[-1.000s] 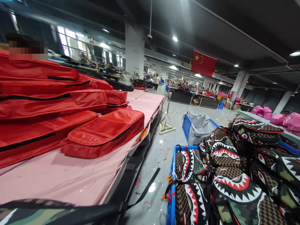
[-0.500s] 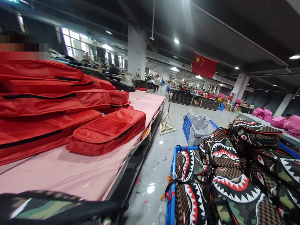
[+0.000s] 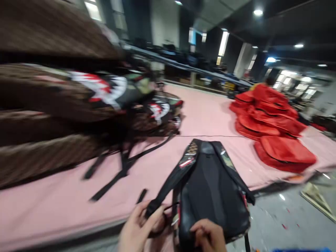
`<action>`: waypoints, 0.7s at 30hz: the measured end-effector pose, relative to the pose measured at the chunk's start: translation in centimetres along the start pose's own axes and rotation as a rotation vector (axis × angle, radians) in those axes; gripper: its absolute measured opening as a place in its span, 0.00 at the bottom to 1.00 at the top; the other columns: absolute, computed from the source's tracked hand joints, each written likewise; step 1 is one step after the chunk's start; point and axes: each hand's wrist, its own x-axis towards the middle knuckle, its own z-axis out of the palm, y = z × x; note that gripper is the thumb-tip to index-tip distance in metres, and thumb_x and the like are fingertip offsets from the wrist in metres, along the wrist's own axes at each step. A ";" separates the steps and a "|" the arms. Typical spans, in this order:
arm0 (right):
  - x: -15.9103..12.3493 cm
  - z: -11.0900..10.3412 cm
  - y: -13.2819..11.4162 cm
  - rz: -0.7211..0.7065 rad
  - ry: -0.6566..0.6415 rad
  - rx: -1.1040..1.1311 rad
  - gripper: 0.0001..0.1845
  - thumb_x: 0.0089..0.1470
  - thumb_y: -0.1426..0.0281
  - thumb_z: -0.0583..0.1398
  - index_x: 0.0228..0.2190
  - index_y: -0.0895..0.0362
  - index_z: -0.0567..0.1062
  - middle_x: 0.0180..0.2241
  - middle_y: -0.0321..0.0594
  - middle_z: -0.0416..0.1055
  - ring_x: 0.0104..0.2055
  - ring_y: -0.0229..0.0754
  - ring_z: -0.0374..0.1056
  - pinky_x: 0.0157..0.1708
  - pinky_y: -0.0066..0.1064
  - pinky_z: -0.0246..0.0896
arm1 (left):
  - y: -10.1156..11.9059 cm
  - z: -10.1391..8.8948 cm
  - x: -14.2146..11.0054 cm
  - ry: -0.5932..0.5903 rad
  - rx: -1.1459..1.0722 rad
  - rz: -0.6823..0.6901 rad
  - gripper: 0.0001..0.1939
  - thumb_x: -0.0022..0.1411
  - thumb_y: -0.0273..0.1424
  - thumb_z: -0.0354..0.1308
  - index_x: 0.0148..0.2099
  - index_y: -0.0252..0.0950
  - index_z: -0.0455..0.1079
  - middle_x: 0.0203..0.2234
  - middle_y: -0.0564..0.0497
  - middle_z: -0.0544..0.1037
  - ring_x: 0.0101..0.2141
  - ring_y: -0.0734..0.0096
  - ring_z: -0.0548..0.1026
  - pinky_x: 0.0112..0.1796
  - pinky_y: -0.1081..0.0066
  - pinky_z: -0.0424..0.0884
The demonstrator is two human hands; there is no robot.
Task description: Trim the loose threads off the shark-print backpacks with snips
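Note:
A backpack (image 3: 210, 192) lies with its black padded back panel up, at the front edge of the pink-covered table (image 3: 210, 105). My left hand (image 3: 141, 224) is closed around the lower end of a black shoulder strap (image 3: 168, 185), left of the bag. My right hand (image 3: 208, 234) has its fingers curled and pressed on the bag's bottom edge; its fingertips are partly hidden. Camouflage and brown check show along the bag's sides and straps.
Stacked shark-mouth backpacks (image 3: 105, 94) rise at the left, blurred, with loose straps (image 3: 112, 185) trailing on the table. Red bags (image 3: 273, 119) are piled farther right. At the lower right are the grey floor (image 3: 278, 220) and a pale stand base (image 3: 317, 203).
My view has swung left, from the crates of bags and aisle to the table. The backpack, at the lower left before, is now in front of me, with both hands visible on it.

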 end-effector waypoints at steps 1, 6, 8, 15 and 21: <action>0.5 -0.1 -0.1 -0.010 -0.018 -0.034 0.15 0.56 0.61 0.50 0.35 0.52 0.74 0.22 0.33 0.68 0.24 0.37 0.65 0.24 0.26 0.58 | -0.1 -0.9 -0.9 0.015 -0.077 -0.034 0.27 0.38 0.50 0.64 0.34 0.36 0.66 0.27 0.51 0.76 0.31 0.64 0.73 0.31 0.70 0.71; 2.9 0.7 -2.4 -0.037 -0.069 -0.099 0.15 0.57 0.63 0.50 0.43 0.56 0.67 0.30 0.36 0.70 0.29 0.37 0.66 0.28 0.23 0.60 | 0.0 -2.7 -4.6 -0.025 -0.299 -0.075 0.16 0.50 0.41 0.60 0.36 0.36 0.67 0.30 0.51 0.76 0.33 0.69 0.71 0.35 0.74 0.67; 3.4 1.3 -3.4 -0.086 -0.075 -0.130 0.13 0.58 0.65 0.49 0.42 0.56 0.66 0.32 0.37 0.70 0.32 0.37 0.67 0.31 0.23 0.61 | -0.2 -2.9 -5.3 -0.009 -0.320 -0.109 0.15 0.51 0.39 0.60 0.38 0.36 0.67 0.30 0.51 0.75 0.31 0.71 0.71 0.32 0.75 0.66; 3.8 1.9 -4.7 -0.372 -0.041 -0.295 0.08 0.53 0.74 0.53 0.35 0.56 0.71 0.30 0.37 0.70 0.33 0.37 0.66 0.34 0.25 0.62 | -0.4 -2.2 -5.7 0.063 -0.214 -0.060 0.15 0.46 0.37 0.62 0.36 0.35 0.67 0.30 0.50 0.74 0.34 0.66 0.71 0.37 0.71 0.67; 3.5 0.9 -4.5 -0.441 -0.024 -0.410 0.10 0.53 0.76 0.53 0.36 0.56 0.71 0.31 0.38 0.70 0.32 0.38 0.67 0.34 0.28 0.63 | 0.2 -1.4 -5.9 0.075 -0.185 -0.047 0.14 0.46 0.37 0.62 0.35 0.36 0.66 0.28 0.52 0.73 0.31 0.68 0.71 0.34 0.71 0.68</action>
